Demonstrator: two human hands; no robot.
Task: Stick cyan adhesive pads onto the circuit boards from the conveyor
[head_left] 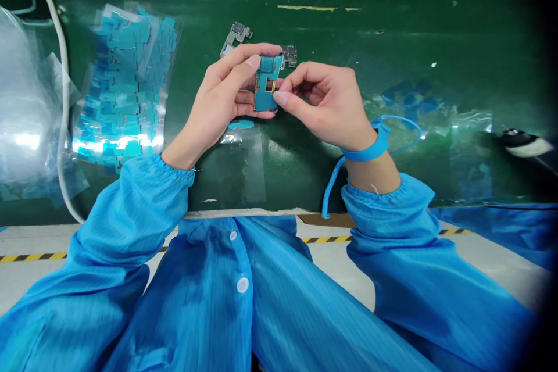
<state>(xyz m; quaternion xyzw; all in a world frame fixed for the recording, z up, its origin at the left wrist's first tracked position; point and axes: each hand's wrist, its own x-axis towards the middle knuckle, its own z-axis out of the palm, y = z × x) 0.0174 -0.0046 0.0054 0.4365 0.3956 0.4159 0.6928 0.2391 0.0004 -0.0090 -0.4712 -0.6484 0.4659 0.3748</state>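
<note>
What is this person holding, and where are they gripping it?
The left hand holds a blue-faced circuit board, thumb at its upper left corner, fingers behind it. The right hand touches its lower right edge; whether it grips is unclear.

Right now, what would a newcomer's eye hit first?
The blue-faced circuit board near the middle, held in the left hand, with the right hand at its edge. Then the glossy spread of blue pieces to the left, and the bright blue wristband on the right wrist.
</note>
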